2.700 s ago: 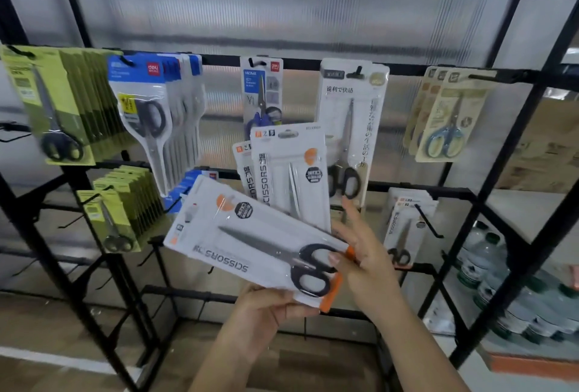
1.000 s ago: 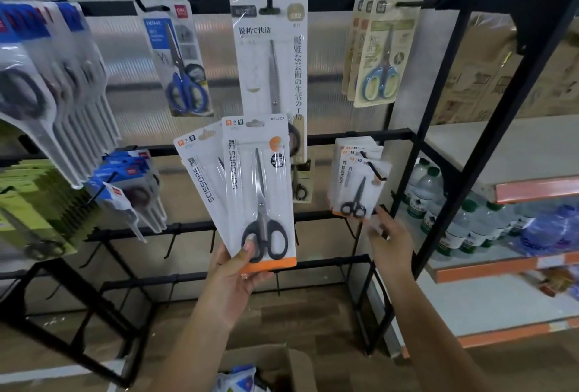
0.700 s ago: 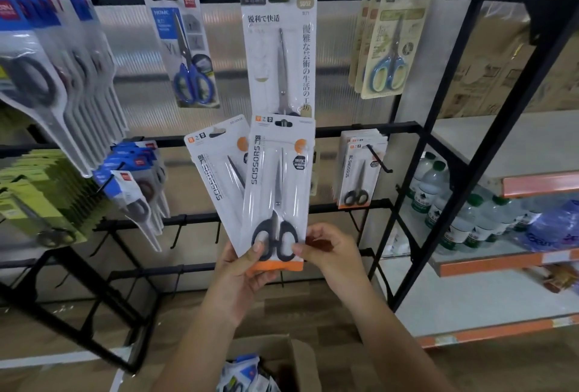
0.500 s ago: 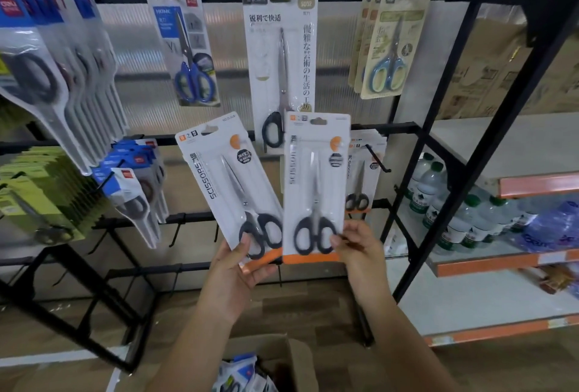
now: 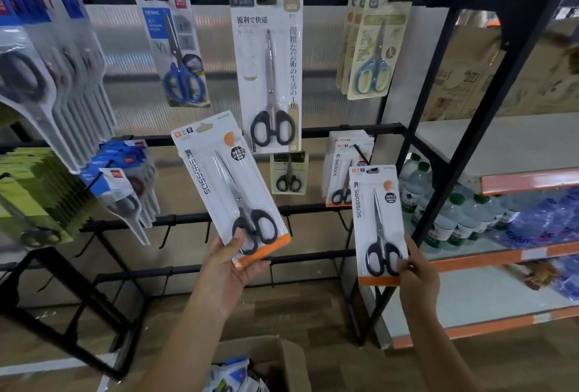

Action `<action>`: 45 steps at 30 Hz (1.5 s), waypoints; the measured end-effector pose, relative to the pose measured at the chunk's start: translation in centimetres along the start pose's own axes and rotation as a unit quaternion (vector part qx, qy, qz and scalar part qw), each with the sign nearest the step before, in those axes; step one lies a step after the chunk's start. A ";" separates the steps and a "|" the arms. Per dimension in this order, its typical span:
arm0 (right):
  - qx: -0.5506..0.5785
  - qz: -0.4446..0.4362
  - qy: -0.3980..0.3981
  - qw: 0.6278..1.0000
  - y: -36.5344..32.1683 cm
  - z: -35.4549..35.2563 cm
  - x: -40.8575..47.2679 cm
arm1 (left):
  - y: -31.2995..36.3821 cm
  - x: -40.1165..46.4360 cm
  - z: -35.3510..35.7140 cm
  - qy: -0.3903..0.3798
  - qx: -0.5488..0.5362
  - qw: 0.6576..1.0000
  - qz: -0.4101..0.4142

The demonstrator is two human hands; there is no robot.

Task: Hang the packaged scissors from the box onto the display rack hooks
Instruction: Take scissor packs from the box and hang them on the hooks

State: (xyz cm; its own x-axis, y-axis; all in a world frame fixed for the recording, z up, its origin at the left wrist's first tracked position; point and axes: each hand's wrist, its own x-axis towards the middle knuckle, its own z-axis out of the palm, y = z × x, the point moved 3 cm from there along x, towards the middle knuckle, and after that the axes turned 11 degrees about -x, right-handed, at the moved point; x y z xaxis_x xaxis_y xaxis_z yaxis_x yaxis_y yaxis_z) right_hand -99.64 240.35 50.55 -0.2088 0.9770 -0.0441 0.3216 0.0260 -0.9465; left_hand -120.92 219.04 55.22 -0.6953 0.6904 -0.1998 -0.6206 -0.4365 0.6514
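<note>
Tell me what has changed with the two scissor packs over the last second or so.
The right hand took the front pack from the left hand's pair and carried it right, up to the hook with the matching stack. The left hand still holds the other pack, tilted. Hung stock unchanged.

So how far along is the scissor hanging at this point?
Done: matching white packs already hang on a rack hook. In hand: the left hand grips one scissors pack, and the right hand holds another up near that hook. Left: both packs, plus more in the box.
</note>
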 end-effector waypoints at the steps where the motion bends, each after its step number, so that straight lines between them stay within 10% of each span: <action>1: -0.014 -0.003 0.006 1.000 0.1 0.0 0.2 | 0.0 0.0 0.1 -0.003 0.002 1.000 0.001; 10: -0.258 -0.066 -0.098 0.959 -4.7 3.7 3.8 | 0.1 -0.6 0.8 -0.007 -0.002 1.000 -0.004; 19: 0.038 -0.157 -0.359 0.919 -9.6 8.2 -5.7 | -2.0 -1.8 0.9 -0.027 0.066 0.997 -0.018; 24: 0.091 -0.166 -0.297 0.936 -9.3 7.3 -6.2 | -3.2 -1.7 1.4 -0.040 0.212 0.976 0.003; 27: 0.101 -0.137 -0.226 0.959 -7.8 5.3 -5.0 | -3.1 -1.0 1.5 -0.057 0.439 0.894 0.062; 30: 0.068 -0.118 -0.116 0.984 -6.5 2.7 -3.1 | -2.6 0.0 1.5 -0.045 0.707 0.690 0.149; 32: -0.017 -0.122 -0.030 0.992 -5.9 1.1 -1.6 | -2.1 0.7 2.1 -0.044 0.763 0.613 0.200; 37: -0.116 -0.064 -0.008 0.991 -3.8 -0.7 0.2 | -1.5 2.2 4.0 -0.063 0.810 0.533 0.234; 45: -0.224 -0.044 -0.062 0.972 -5.3 0.6 2.6 | -1.0 2.3 4.8 -0.080 0.817 0.523 0.229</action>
State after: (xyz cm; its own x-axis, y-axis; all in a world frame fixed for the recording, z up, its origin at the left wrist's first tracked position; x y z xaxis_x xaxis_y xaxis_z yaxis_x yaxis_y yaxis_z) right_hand -102.46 242.59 55.29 -0.3549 0.9343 -0.0336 0.6618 0.2257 -0.7149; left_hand -120.15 223.89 57.62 -0.5156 0.8255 0.2298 0.8271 0.4093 0.3852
